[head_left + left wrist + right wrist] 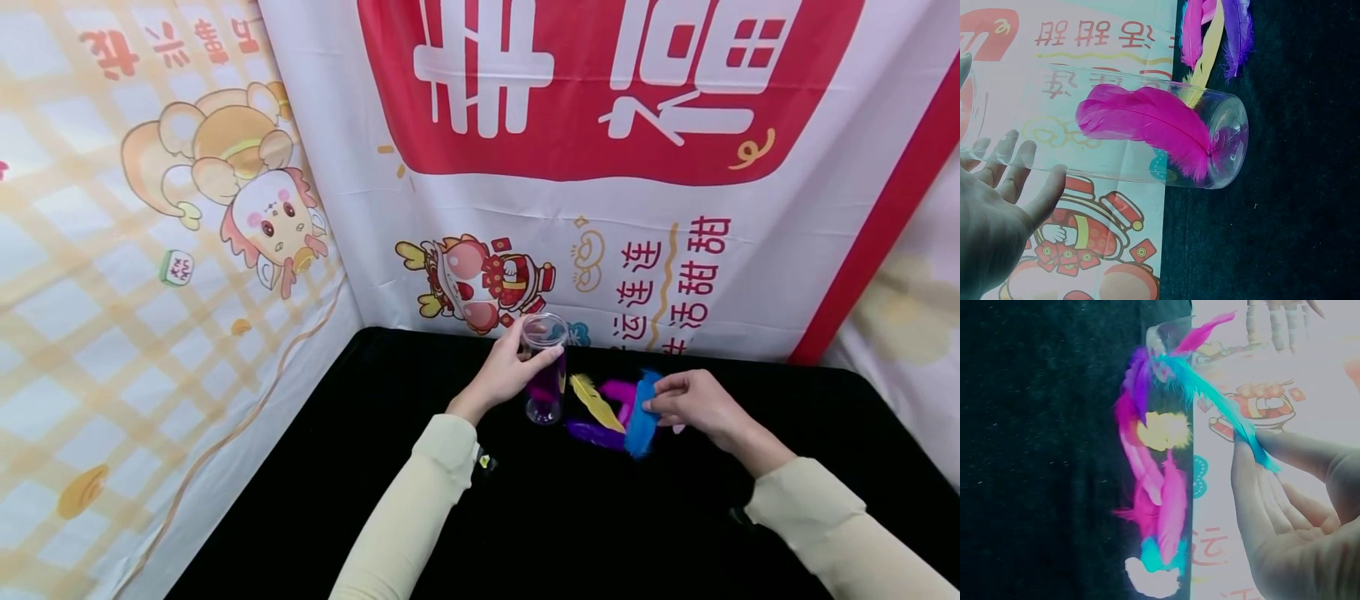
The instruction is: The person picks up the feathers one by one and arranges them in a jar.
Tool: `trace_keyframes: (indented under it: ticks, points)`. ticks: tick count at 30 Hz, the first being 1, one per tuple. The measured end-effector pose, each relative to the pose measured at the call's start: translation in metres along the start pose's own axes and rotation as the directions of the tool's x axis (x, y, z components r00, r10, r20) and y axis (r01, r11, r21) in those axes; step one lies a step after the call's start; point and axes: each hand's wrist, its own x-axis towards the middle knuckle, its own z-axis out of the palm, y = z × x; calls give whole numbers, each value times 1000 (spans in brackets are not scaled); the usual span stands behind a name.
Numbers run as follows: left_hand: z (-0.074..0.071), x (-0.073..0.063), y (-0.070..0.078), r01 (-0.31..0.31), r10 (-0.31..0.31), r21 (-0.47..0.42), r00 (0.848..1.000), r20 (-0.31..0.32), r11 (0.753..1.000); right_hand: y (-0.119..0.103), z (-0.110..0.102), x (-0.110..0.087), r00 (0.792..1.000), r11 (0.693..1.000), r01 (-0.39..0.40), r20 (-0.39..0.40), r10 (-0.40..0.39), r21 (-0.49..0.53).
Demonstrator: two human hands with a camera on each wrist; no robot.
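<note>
A tall clear cup stands near the back of the black table. My left hand holds it near the rim, thumb on one side and fingers on the other. Inside, toward the bottom, lies a magenta feather. To the right, my right hand pinches one end of a blue feather between thumb and fingers; its other end hangs down over a row of loose feathers. Among these are a yellow feather, a purple feather, pink feathers and a white feather.
The black tabletop extends toward me and to both sides. Behind it hangs a white and red printed cloth, close to the cup. A checked yellow cloth covers the left side.
</note>
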Motion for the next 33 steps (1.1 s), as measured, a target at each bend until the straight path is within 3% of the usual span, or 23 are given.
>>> trace_keyframes:
  ticks: [19,33]
  points:
    - [-1,2,-1,-5,5,-7,1000,6,1000,-22,-5,4,993,996,85,-76,-85,-3]
    - [-1,-1,1,5,-5,-9,1000,10,1000,-26,-6,0,994,996,68,-87,-64,48]
